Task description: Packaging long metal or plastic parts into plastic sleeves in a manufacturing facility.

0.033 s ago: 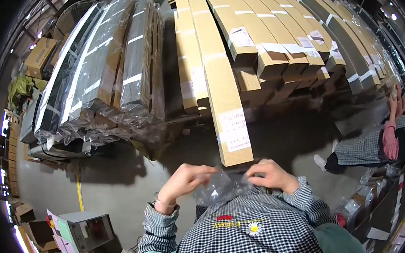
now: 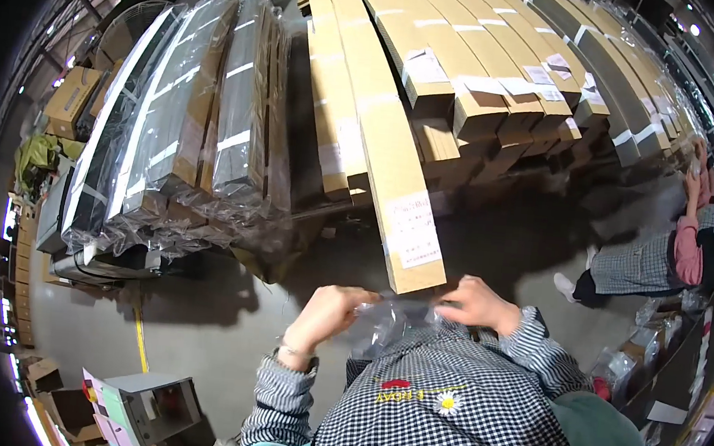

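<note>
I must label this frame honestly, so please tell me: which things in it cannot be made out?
- Head view: whether the clear plastic bag, held by the left hand and right hand, holds anything; glare and crumpling hide it.
- Head view: the long cardboard boxes run off the top edge.
- Head view: the co-worker is small, bent by the rim.

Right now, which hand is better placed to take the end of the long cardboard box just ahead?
Probably the right hand: it sits just below the near end of the long cardboard box. The left hand is further off. Both hold the clear plastic bag.
</note>
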Demonstrator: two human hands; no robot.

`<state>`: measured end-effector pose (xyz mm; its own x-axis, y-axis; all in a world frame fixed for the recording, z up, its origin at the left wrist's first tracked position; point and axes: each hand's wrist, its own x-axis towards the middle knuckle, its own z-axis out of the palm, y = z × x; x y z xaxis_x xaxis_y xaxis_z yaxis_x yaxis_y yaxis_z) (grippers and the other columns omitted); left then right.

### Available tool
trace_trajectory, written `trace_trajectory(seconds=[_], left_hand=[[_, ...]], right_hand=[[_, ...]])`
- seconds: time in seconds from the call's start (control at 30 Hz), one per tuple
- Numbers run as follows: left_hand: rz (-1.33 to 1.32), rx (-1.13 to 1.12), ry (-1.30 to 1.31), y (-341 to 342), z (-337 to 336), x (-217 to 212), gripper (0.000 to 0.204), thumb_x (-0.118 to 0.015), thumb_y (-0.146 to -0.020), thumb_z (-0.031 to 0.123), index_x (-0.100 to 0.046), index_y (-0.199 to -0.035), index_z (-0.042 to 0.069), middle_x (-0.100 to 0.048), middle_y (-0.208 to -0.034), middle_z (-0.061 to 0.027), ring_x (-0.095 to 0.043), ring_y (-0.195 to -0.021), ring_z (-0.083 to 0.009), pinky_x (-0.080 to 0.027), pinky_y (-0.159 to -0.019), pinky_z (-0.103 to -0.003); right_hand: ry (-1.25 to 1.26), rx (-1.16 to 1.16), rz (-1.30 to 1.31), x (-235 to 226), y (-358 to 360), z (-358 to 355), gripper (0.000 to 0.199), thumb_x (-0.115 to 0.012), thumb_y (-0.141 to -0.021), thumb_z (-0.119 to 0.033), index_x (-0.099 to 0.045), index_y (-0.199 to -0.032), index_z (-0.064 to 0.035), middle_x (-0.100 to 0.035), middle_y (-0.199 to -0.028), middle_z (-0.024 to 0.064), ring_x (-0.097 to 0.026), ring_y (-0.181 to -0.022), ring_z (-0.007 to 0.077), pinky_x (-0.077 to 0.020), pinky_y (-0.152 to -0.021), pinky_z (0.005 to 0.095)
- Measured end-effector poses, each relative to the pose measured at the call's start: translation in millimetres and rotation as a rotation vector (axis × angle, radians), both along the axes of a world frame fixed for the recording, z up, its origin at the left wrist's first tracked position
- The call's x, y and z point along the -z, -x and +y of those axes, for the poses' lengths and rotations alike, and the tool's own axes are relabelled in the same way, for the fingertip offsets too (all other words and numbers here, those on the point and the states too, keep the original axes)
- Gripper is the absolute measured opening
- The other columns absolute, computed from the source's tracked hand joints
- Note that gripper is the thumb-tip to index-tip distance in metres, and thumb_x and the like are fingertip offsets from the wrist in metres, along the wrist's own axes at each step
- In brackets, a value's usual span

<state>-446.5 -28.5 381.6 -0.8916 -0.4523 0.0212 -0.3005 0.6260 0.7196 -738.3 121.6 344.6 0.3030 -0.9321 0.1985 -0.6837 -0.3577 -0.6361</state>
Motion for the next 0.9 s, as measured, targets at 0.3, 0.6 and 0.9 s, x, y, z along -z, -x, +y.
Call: trace_trajectory(seconds=[0.3,0.6,0.9], left_hand=[[0.377,-0.213,-0.943,46.4,-25.4,-23.4,0.013,-0.063,-0.096,0.012,-0.063,-0.092,-0.001,-0.065,-0.083,-0.0018,-0.061,-0.079,-0.0111,-0.049,-0.07,-0.027],[0.442,-0.518,-0.233,82.1,-40.9,8.0,0.012,-0.055,-0.099,0.007,-0.063,-0.098,-0.002,-0.066,-0.091,-0.0138,-0.064,-0.085,-0.0235,-0.051,-0.079,-0.031],[0.369,-0.441,0.08,55.6,-42.0,-6.3,0.013,-0.064,-0.091,0.007,-0.064,-0.102,0.0,-0.064,-0.083,-0.0141,-0.063,-0.077,-0.0269,-0.051,-0.072,-0.034]], right_hand=[[0.164,0.473,-0.766,-46.2,-16.1,-56.2,0.004,-0.053,-0.089,0.002,-0.056,-0.087,0.0006,-0.055,-0.078,0.0079,-0.055,-0.069,0.0175,-0.0464,-0.065,0.0297],[0.188,0.663,-0.633,-3.2,-11.4,-111.1,0.007,-0.053,-0.098,-0.005,-0.056,-0.101,0.0005,-0.062,-0.09,0.0184,-0.064,-0.082,0.032,-0.0503,-0.073,0.036],[0.456,0.583,-0.191,-12.4,5.2,-118.1,0.019,-0.048,-0.103,-0.013,-0.056,-0.09,-0.002,-0.054,-0.071,0.0164,-0.058,-0.066,0.0304,-0.0464,-0.062,0.0394]])
